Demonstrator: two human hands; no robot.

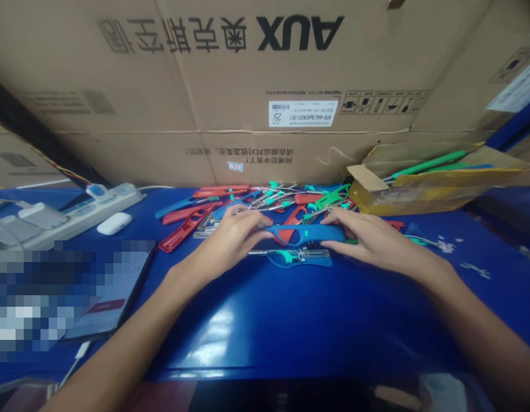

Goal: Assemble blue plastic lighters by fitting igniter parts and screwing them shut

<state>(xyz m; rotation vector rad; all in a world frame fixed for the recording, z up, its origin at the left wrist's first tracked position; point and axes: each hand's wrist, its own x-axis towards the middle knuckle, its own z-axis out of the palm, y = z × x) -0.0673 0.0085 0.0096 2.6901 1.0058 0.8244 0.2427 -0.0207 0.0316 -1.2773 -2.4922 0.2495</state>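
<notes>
Brown cardboard printed with upside-down AUX lettering fills the upper half of the frame, behind a glossy blue table. At the centre of the frame, a blue lighter casing is held between both hands, just above the table. The left hand pinches its narrow end, fingers closed on it; the right hand grips its thicker end, thumb below and fingers above. Just below it lies a blue shell half with a green trigger and a metal rod. Behind the hands spreads a heap of red, blue and green lighter parts, mixed with metal rods. An open carton at right holds long green pieces. Along the left edge are a white power strip with plugs, a white earbud case and a dark-edged phone, partly pixelated, with a white cable at its lower end.
</notes>
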